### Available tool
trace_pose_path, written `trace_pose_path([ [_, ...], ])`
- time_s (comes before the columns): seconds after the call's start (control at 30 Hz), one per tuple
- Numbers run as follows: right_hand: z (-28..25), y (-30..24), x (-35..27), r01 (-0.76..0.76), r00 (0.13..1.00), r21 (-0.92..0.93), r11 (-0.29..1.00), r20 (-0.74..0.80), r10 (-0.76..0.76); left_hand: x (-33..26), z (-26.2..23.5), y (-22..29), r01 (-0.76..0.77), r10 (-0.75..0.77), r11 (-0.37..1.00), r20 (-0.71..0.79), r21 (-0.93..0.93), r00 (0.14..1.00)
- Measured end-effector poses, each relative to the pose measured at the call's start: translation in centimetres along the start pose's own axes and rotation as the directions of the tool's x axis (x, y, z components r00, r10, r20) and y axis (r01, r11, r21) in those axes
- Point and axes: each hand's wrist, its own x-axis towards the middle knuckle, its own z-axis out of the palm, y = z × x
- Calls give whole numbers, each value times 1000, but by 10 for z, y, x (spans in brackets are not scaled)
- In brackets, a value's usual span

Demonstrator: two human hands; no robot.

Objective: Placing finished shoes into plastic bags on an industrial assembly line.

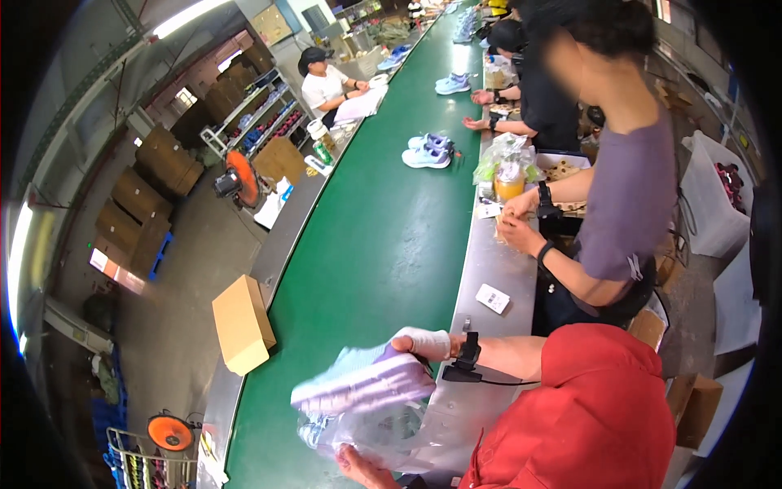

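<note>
Pale shoe [364, 386] — pinched at one end by right fingers [401, 343], left fingers [349, 457] gripping clear bag [376, 433] below

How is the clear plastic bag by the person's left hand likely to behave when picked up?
The clear plastic bag is probably floppy, since it wrinkles loosely near the left hand. Its thin, see-through film suggests little weight of its own. Its glossy sheen hints at slipperiness.

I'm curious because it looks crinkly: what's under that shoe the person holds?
Clear plastic, held by the left hand, shows beneath the shoe. The shoe covers some, so that part can't be seen.
</note>
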Motion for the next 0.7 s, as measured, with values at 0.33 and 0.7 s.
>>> trace_pose_path([
  [0.33, 101, -26, -79, -371, 882, -791, 486, -138, 450, -12, 17, 3, -259, 240, 965, 262, 41, 935],
  [0.7, 139, -18, -88, 604, 797, -740, -298, 553, 242, -15, 133, 102, -834, 393, 522, 816, 180, 423],
])
